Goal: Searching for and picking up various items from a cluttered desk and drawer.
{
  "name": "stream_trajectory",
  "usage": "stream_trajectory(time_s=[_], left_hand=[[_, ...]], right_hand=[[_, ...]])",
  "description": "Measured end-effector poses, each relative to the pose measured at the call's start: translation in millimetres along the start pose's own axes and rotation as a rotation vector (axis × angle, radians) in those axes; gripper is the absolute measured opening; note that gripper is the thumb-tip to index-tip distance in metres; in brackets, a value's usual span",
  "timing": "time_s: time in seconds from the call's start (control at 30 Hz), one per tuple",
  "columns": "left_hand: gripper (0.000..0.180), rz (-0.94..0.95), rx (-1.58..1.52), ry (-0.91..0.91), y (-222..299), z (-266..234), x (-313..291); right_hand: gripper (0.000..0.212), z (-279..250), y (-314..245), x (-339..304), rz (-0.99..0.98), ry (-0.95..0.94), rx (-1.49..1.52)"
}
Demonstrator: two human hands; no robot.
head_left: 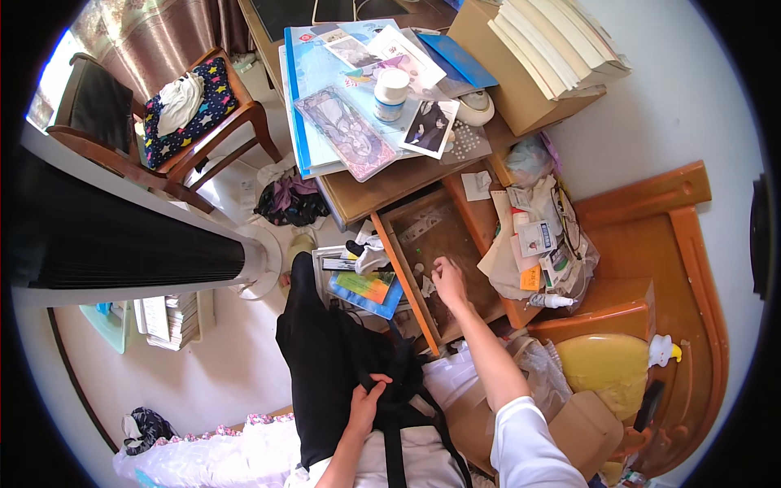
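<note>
Right hand: down inside the pulled-out drawer, fingers bent, loosely gathered, back of hand up. Cannot tell grip or contact with drawer bottom; fingertips partly hidden. Left hand: over black clothing at the lap, thumb and fingers close together; cannot tell if pinching fabric.

Drawer: one, under the desk, jutting out past the desk's front edge. Inside, between right hand and front panel: one white scrap, one small round pale piece. By the drawer's far side: one translucent strip.

On desk top, near the front edge: one flat illustrated case, one dark photo card. Behind these: one white bottle, one blue folder, one white mouse. At the desk's right edge: one cardboard box, several books on top, not countable.

Right of the drawer: one heap of papers, one photo badge, one orange tag, one white tube at the near end.

Print on bottle label, badge and tag; mostly too small to read.
</note>
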State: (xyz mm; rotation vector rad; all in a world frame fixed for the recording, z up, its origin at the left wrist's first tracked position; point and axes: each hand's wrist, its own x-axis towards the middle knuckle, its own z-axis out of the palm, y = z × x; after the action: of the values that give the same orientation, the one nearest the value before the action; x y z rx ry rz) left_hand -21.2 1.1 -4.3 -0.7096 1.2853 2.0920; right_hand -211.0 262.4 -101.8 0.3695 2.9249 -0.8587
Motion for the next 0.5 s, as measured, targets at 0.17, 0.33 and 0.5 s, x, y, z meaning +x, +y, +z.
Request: stream_trajectory(time_s=[0.17,0.33,0.5], left_hand=[[0.012,-0.019,0.0,0.018,-3,-2,3],[0.011,-0.045,-0.036,0.005,0,-3,4],[0.011,-0.023,-0.009,0.008,1,-2,5]], right_hand=[[0.062,9,5,-14,-0.104,-0.269,-0.155],[0.06,7,-3,-23,-0.122,-0.267,-0.234],[0.045,17,13,-32,-0.276,-0.166,-0.29]])
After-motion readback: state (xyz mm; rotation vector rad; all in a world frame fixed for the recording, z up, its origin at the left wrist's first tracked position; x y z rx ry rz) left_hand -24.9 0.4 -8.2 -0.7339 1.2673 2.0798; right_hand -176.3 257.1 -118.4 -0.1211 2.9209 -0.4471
